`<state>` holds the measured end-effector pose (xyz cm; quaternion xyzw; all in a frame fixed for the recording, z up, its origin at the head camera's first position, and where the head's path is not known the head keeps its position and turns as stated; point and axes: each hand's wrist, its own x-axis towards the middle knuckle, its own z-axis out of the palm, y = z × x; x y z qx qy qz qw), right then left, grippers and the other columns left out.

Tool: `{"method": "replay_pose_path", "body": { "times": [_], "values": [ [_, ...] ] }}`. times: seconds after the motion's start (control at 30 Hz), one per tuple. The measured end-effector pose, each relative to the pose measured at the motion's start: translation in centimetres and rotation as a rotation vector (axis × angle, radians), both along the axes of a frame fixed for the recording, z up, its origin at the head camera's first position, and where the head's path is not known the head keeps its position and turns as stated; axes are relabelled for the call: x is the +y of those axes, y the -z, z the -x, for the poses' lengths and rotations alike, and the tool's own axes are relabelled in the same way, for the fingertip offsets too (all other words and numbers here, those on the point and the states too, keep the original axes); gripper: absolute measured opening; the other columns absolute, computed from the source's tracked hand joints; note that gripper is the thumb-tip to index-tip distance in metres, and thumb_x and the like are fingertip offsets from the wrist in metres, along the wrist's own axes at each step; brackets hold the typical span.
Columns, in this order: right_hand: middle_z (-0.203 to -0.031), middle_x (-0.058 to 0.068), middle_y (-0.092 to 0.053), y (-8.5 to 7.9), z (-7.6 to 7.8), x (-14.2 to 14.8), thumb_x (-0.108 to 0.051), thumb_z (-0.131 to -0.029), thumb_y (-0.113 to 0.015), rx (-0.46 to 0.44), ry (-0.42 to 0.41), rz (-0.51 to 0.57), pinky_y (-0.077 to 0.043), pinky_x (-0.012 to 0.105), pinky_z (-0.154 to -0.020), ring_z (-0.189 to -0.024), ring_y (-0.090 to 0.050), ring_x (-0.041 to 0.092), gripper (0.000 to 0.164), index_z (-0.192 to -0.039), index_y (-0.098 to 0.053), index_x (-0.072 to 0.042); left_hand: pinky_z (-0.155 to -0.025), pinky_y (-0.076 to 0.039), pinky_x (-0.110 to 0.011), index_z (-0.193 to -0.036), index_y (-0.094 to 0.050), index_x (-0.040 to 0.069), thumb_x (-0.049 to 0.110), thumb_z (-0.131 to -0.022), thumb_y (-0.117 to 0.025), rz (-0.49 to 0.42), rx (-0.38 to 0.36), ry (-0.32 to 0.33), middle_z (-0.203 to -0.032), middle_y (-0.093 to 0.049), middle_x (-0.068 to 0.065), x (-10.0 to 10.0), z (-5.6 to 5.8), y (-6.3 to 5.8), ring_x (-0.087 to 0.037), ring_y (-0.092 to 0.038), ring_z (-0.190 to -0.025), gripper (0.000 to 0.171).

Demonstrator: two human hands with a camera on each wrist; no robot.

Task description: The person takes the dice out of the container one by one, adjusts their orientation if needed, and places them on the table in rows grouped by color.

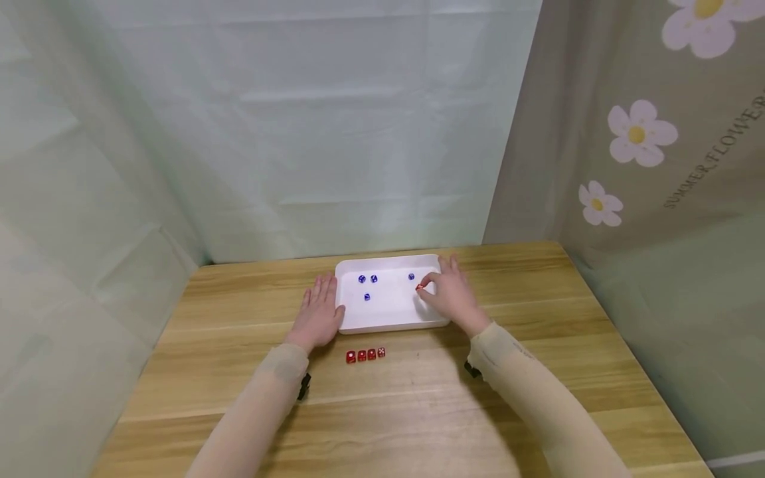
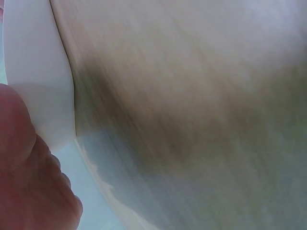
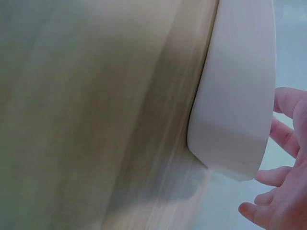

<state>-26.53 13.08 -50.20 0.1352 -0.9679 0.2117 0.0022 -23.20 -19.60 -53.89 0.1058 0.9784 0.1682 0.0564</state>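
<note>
A white tray (image 1: 388,326) lies on the wooden table, with several blue dice (image 1: 367,297) spread on its floor. Above the tray's right part, my right hand (image 1: 453,295) pinches a red die (image 1: 420,287) between thumb and index finger. Its other fingers extend by the tray's right rim. My left hand (image 1: 319,312) rests along the left side of the tray, fingers straight and thumb at the rim. In front of the tray, several red dice (image 1: 361,356) stand in a row. Both wrist views show the tray's outer wall (image 2: 41,62) but none of the dice.
The wooden table (image 1: 418,411) reaches back to a pale curtain (image 1: 358,133). At the right hangs a cloth with printed flowers (image 1: 636,135). The tray sits close to the table's far edge.
</note>
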Motion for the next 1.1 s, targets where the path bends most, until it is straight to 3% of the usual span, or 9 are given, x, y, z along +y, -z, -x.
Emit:
{"method": "replay_pose_path", "body": {
  "times": [0.57, 1.1],
  "values": [
    [-0.166, 0.029, -0.038, -0.2, -2.8, -0.4, -0.033, -0.097, -0.078, 0.077, -0.082, 0.06, -0.029, 0.074, -0.119, -0.156, -0.018, 0.059, 0.01, -0.095, -0.08, -0.023, -0.131, 0.0, -0.06, -0.17, -0.001, -0.002, 0.038, -0.114, -0.036, -0.012, -0.021, 0.004, -0.178, 0.002, -0.019, -0.4, 0.4, 0.3, -0.038, 0.008, -0.164, 0.077],
    [-0.168, 0.028, -0.035, -0.6, -5.4, -0.9, -0.033, -0.096, -0.079, 0.054, -0.148, 0.066, -0.023, 0.068, -0.125, -0.16, -0.011, 0.053, 0.01, -0.096, -0.08, -0.023, -0.131, -0.001, -0.06, -0.169, -0.001, -0.003, 0.038, -0.114, -0.036, -0.009, -0.024, -0.001, -0.179, 0.001, -0.019, -0.5, 0.5, 0.3, -0.038, 0.007, -0.164, 0.077]
  ]
}}
